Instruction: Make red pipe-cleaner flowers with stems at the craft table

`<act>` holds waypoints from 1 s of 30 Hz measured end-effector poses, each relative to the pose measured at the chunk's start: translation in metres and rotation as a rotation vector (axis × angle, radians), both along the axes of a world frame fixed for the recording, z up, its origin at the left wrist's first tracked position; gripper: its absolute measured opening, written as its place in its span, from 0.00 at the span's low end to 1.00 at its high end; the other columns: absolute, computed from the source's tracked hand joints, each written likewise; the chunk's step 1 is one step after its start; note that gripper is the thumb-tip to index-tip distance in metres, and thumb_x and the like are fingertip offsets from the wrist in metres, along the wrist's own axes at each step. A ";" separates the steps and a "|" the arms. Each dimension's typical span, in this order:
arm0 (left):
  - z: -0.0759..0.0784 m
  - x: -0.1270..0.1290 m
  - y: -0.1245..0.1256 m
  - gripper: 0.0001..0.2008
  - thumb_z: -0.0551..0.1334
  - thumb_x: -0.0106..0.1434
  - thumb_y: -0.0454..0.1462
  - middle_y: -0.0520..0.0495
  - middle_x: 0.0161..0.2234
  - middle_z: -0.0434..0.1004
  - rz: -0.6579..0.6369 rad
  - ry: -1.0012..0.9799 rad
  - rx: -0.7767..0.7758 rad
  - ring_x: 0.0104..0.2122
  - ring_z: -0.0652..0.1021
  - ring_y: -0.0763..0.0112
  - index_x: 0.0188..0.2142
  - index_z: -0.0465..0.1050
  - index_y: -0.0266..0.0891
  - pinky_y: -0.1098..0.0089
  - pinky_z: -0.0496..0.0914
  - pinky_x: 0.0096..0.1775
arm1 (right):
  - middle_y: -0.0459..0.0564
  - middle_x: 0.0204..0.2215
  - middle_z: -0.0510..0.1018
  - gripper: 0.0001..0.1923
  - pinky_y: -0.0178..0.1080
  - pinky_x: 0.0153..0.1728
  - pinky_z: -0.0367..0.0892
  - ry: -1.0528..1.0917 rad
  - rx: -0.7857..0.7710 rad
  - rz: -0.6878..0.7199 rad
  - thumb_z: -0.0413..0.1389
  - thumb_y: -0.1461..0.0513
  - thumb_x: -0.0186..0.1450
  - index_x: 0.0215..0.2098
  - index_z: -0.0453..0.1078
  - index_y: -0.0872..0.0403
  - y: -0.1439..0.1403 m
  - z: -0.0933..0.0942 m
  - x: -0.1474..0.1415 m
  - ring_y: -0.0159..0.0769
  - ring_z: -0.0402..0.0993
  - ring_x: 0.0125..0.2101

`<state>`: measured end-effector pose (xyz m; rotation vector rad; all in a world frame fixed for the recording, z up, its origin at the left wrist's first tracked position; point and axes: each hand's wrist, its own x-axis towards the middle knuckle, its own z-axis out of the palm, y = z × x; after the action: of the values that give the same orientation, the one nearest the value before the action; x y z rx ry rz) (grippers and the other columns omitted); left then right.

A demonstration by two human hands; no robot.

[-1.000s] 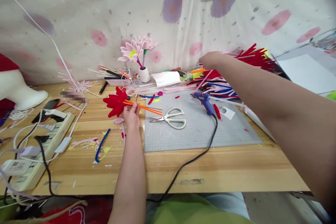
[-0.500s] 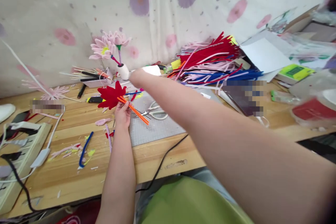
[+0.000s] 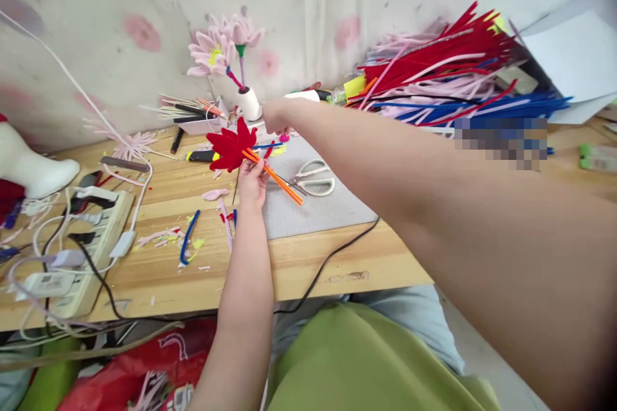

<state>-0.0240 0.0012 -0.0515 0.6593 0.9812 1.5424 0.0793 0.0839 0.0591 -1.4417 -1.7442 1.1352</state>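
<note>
Head view: your left hand [image 3: 252,178] is nearest, its fingers pinching the red flower [image 3: 232,146] where the orange pipe cleaners [image 3: 274,176] meet it; their long axis slants down and rightward over the grey cutting mat [image 3: 318,209]. Farther back on the bench [image 3: 159,270], your right hand [image 3: 276,115] hovers just right of the flower, fingers curled; I cannot tell what they hold.

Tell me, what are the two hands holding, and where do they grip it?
The left hand grips a red flower just under its head, where the orange stems begin. Whether the right hand holds anything cannot be told.
</note>
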 end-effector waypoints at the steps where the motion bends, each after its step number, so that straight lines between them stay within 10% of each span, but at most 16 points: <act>1: 0.002 0.001 -0.002 0.09 0.65 0.49 0.30 0.55 0.26 0.73 -0.023 -0.021 -0.001 0.24 0.75 0.81 0.28 0.66 0.38 0.79 0.69 0.29 | 0.55 0.38 0.73 0.14 0.45 0.39 0.67 -0.059 -0.053 0.045 0.55 0.63 0.61 0.43 0.67 0.65 -0.005 0.002 0.001 0.38 0.71 0.38; 10: 0.014 0.010 -0.013 0.10 0.65 0.46 0.27 0.54 0.25 0.73 -0.165 -0.008 -0.034 0.23 0.74 0.80 0.28 0.68 0.37 0.78 0.69 0.27 | 0.46 0.23 0.73 0.07 0.30 0.21 0.65 -0.031 -0.065 0.156 0.59 0.64 0.53 0.30 0.67 0.58 -0.057 -0.048 0.020 0.28 0.68 0.22; 20: 0.012 0.022 -0.021 0.11 0.63 0.49 0.28 0.49 0.28 0.73 -0.455 0.092 -0.109 0.20 0.71 0.81 0.35 0.71 0.35 0.78 0.67 0.21 | 0.40 0.16 0.67 0.04 0.28 0.19 0.60 0.677 -0.380 0.037 0.58 0.66 0.53 0.27 0.66 0.58 -0.071 -0.090 0.049 0.22 0.61 0.16; 30: 0.008 0.041 -0.035 0.06 0.60 0.56 0.36 0.53 0.20 0.65 -0.344 -0.018 -0.115 0.14 0.60 0.85 0.30 0.66 0.35 0.82 0.51 0.14 | 0.41 0.18 0.69 0.17 0.27 0.15 0.52 0.720 -0.210 0.034 0.64 0.58 0.43 0.27 0.66 0.59 -0.081 -0.101 0.055 0.20 0.60 0.16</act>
<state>0.0167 -0.0342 -0.0431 0.6910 0.8841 1.1800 0.1342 0.0024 -0.0422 -0.9278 -1.1652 1.6369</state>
